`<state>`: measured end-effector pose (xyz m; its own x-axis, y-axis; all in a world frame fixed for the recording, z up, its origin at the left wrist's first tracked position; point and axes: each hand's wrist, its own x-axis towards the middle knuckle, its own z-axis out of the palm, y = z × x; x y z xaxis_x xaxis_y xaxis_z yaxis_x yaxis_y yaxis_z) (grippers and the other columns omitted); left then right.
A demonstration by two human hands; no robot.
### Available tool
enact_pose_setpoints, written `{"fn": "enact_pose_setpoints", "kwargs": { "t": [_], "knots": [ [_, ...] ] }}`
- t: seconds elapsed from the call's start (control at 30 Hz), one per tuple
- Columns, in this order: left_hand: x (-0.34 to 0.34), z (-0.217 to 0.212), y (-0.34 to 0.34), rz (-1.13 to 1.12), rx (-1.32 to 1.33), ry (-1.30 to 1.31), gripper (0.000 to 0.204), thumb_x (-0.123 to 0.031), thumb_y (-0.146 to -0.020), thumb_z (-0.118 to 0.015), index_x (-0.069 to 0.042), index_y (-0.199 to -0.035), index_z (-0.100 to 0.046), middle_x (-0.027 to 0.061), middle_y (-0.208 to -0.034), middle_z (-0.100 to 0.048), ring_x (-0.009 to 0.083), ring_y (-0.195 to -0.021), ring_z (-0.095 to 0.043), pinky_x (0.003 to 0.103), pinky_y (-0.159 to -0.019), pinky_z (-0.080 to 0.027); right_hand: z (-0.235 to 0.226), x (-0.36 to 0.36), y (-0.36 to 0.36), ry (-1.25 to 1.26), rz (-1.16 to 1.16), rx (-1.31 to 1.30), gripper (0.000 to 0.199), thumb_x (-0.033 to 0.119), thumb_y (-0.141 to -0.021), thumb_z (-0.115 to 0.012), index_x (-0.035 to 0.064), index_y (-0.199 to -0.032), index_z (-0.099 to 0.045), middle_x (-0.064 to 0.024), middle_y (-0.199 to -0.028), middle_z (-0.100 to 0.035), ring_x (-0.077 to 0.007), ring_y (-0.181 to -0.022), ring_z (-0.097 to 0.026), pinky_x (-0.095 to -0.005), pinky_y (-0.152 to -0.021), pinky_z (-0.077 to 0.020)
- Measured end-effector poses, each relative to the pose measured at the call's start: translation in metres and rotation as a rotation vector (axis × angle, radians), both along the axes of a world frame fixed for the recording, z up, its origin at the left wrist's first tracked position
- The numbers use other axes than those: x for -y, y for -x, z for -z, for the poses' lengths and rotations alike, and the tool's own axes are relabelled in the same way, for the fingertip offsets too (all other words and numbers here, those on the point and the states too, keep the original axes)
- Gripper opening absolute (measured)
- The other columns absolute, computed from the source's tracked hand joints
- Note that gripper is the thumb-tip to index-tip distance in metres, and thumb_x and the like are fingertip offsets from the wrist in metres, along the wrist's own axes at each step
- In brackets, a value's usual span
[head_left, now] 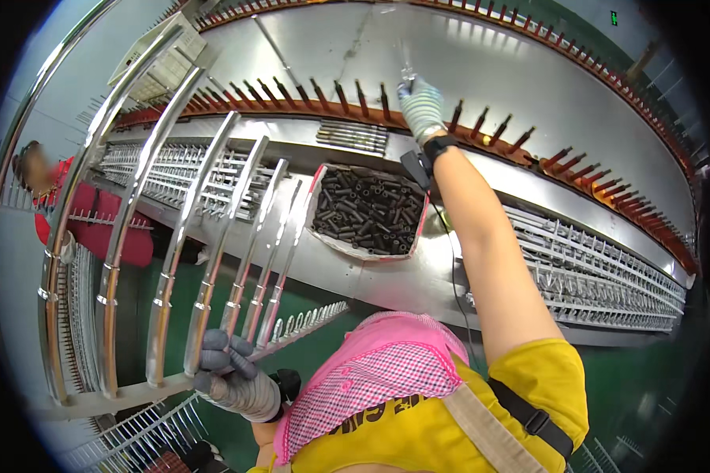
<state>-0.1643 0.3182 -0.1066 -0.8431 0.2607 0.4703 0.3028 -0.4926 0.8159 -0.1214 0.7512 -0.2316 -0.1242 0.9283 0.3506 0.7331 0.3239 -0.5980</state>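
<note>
Head view. The right hand (420, 106), in a knit glove, is raised to the row of dark pegs (323, 96) that runs along the curved conveyor rail (528, 162). Its fingers are pinched around a thin bright rod (408, 69) that stands upright above the glove. Only the lower part of this rod is sharp; its upper end fades into glare.

The left hand (233, 378), in a grey glove, is clenched around the lower ends of the long shiny metal bars (213, 229) that fan upward from a grey rack (118, 394). About seven bars can be counted; the two outermost are the longest and curve with the lens.

Between the hands sits one tray (317, 197) with a pale rim, filled with short dark tubes (367, 209). They are too many and too heaped to count. A small bundle of thin rods (353, 136) lies flat on the ledge just above the tray.

Handling, by judgement: the bars are rigid, polished and probably slippery. They are best gripped low, near the jointed collars, as the left hand does. The thin rod looks light and stiff; a fingertip pinch near its base should control it. The dark tubes look small, hard and loose, and would roll if tipped.

A person in red (95, 221) is at the left edge, partly behind the bars.
</note>
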Motion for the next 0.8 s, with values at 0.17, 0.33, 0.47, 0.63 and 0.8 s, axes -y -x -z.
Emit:
{"fn": "enact_pose_setpoints", "kwargs": {
  "t": [0.17, 0.33, 0.47, 0.63, 0.8],
  "knots": [
    [0.000, -0.006, -0.005, -0.066, 0.022, 0.180, 0.048, -0.046, -0.084, -0.044, -0.005, -0.060, -0.036, 0.0073, -0.069, -0.043, 0.0103, -0.047, -0.041, 0.017, -0.041, -0.033, 0.019, 0.023, -0.006, 0.152, -0.316, -0.456, 0.020, 0.012, -0.079, -0.054, 0.0039, -0.097, -0.056, -0.0096, -0.074, -0.060, -0.0205, -0.064, -0.058, -0.0295, -0.061, -0.0467],
    [0.009, -0.004, 0.005, -0.002, -0.009, 0.178, 0.046, -0.044, -0.084, -0.045, -0.004, -0.062, -0.039, 0.0090, -0.070, -0.045, 0.0101, -0.049, -0.044, 0.018, -0.043, -0.037, -0.017, 0.041, -0.097, 0.244, -0.109, -0.865, 0.020, 0.021, -0.081, -0.057, 0.0046, -0.092, -0.057, -0.0023, -0.073, -0.058, -0.0079, -0.058, -0.053, -0.0212, -0.049, -0.0424],
    [0.013, -0.004, 0.003, -0.023, 0.052, 0.166, 0.045, -0.044, -0.083, -0.047, -0.004, -0.063, -0.039, 0.0130, -0.076, -0.051, 0.0121, -0.053, -0.050, 0.017, -0.046, -0.042, -0.022, 0.010, -0.124, 0.147, 0.040, -0.918, 0.018, 0.022, -0.083, -0.053, 0.0065, -0.090, -0.057, -0.0044, -0.070, -0.057, -0.0129, -0.052, -0.055, -0.0255, -0.047, -0.0439],
    [0.011, -0.006, -0.012, -0.038, 0.054, 0.174, 0.044, -0.044, -0.083, -0.048, -0.005, -0.065, -0.041, 0.0128, -0.078, -0.052, 0.0131, -0.053, -0.051, 0.019, -0.047, -0.044, 0.011, -0.008, -0.099, 0.099, 0.128, 0.097, 0.031, 0.031, -0.081, -0.046, 0.0070, -0.096, -0.057, -0.0183, -0.073, -0.060, -0.0357, -0.073, -0.058, -0.0411, -0.067, -0.0457],
    [0.019, -0.012, -0.021, -0.076, 0.087, -0.015, 0.040, -0.039, -0.080, -0.054, -0.002, -0.066, -0.046, 0.0142, -0.072, -0.051, 0.0151, -0.048, -0.047, 0.020, -0.037, -0.036, 0.058, -0.024, -0.128, -0.216, 0.070, 0.090, 0.038, 0.028, -0.078, -0.052, -0.0006, -0.102, -0.049, -0.0238, -0.092, -0.058, -0.0387, -0.080, -0.057, -0.0454, -0.067, -0.0439]
  ]
}}
